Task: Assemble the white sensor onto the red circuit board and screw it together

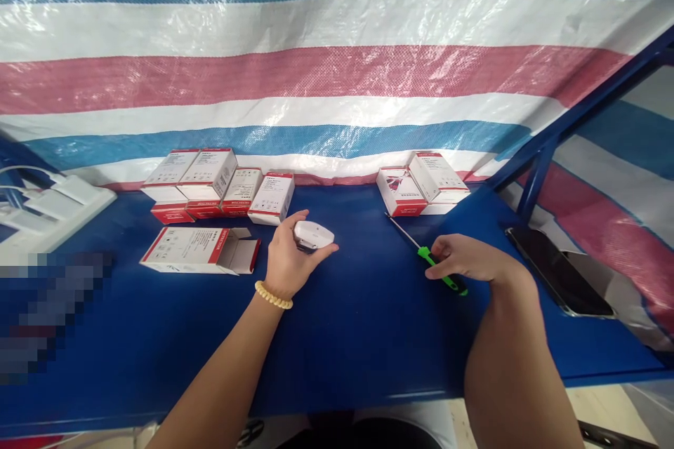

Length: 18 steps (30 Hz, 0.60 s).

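My left hand (288,257), with a beaded yellow band at the wrist, grips a small white plastic device (314,234) above the middle of the blue table. To the right, my right hand (463,257) has its fingers on the green handle of a screwdriver (424,252). The screwdriver's metal shaft points up and left toward the boxes at the back. Left of my left hand lies an opened red-and-white carton (184,250), its flaps facing right. Part of the device is hidden by my fingers.
Several red-and-white boxes (208,175) stand at the back left, and more boxes (437,177) at the back right. A white power strip (57,214) with plugs sits at the left. A black phone (561,272) lies near the right edge. Striped sheeting (316,77) hangs behind the table (358,344).
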Motion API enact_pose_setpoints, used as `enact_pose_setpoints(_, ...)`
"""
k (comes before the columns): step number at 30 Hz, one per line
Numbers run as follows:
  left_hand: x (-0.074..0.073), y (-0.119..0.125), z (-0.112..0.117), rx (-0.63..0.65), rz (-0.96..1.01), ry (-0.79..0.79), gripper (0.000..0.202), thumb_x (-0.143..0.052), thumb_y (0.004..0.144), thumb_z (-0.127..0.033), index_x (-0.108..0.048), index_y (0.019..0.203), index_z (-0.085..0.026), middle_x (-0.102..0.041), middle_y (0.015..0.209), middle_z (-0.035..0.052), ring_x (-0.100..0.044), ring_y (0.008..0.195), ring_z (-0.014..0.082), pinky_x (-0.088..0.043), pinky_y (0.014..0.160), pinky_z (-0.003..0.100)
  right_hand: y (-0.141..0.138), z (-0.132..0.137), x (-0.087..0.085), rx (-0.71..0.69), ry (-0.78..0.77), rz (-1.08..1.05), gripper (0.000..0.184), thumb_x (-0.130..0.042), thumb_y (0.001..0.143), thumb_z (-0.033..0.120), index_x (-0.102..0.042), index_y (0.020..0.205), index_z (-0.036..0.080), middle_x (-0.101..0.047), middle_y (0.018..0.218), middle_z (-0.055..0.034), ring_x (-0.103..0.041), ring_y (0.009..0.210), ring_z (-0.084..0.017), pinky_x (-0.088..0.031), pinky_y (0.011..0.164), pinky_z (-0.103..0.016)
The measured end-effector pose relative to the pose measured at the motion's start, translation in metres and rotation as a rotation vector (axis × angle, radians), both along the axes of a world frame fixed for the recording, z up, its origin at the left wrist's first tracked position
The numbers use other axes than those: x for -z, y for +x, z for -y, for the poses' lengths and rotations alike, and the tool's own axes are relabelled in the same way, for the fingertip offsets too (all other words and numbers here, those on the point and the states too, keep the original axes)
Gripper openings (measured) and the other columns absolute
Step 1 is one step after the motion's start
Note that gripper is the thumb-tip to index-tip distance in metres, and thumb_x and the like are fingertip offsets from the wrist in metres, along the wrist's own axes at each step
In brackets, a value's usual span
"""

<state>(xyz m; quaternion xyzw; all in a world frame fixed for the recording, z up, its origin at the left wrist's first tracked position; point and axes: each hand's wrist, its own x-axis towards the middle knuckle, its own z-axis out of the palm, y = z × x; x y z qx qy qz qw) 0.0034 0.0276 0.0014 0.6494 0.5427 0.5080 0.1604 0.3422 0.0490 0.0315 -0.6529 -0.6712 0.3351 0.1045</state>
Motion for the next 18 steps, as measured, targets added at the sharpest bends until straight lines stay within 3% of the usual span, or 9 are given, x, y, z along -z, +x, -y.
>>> enact_pose_setpoints(3,0.002,-0.005,-0.002,-0.032,0.085,-0.079,0.071,-0.087,0.055,-0.047,-0.053,0.112,-0.02,-0.065,0.101,0.0086,-0.064,0.086,0.0246,-0.05,0.076,0.035,-0.008,-0.002,0.002,-0.065,-0.161,0.015,0.022,-0.073,0.059,0.034,-0.061,0.064,0.016,-0.057,0.058,-0.0011,-0.051,0.049,-0.013,-0.032,0.041,-0.023)
enact_pose_setpoints(7,0.005,-0.008,-0.005,0.033,0.182,-0.094,0.071,-0.082,0.065,-0.043,-0.048,0.122,-0.017,-0.063,0.106,0.0103,-0.063,0.093,0.0241,-0.049,0.079,0.034,-0.015,-0.004,-0.001,-0.023,-0.069,-0.055,0.018,-0.068,0.065,0.032,-0.059,0.066,0.016,-0.057,0.06,-0.0003,-0.05,0.05,-0.011,-0.034,0.043,-0.021)
enact_pose_setpoints(12,0.004,-0.004,-0.005,0.069,0.251,-0.062,0.06,-0.076,0.073,-0.037,-0.049,0.122,-0.019,-0.064,0.104,0.0088,-0.064,0.091,0.0213,-0.05,0.078,0.031,-0.025,0.0,-0.005,0.015,0.021,-0.592,0.039,-0.071,0.071,0.049,-0.065,0.088,0.015,-0.061,0.068,-0.0033,-0.058,0.059,-0.015,-0.049,0.052,-0.026)
enact_pose_setpoints(15,0.003,-0.004,-0.005,0.05,0.191,0.036,0.05,-0.077,0.072,-0.035,-0.054,0.113,-0.02,-0.064,0.108,0.0085,-0.064,0.094,0.0219,-0.051,0.081,0.032,-0.034,0.002,-0.006,0.103,0.123,-0.852,0.04,-0.073,0.072,0.049,-0.065,0.091,0.014,-0.058,0.062,-0.0027,-0.053,0.048,-0.013,-0.039,0.038,-0.023)
enact_pose_setpoints(18,0.003,-0.006,-0.005,0.05,0.112,0.11,0.047,-0.078,0.071,-0.034,-0.056,0.111,-0.022,-0.064,0.116,0.0097,-0.063,0.103,0.0241,-0.051,0.088,0.036,-0.042,0.002,-0.005,0.157,0.268,-1.035,0.038,-0.078,0.068,0.04,-0.065,0.095,0.017,-0.061,0.071,-0.0034,-0.049,0.045,-0.01,-0.024,0.034,-0.018)
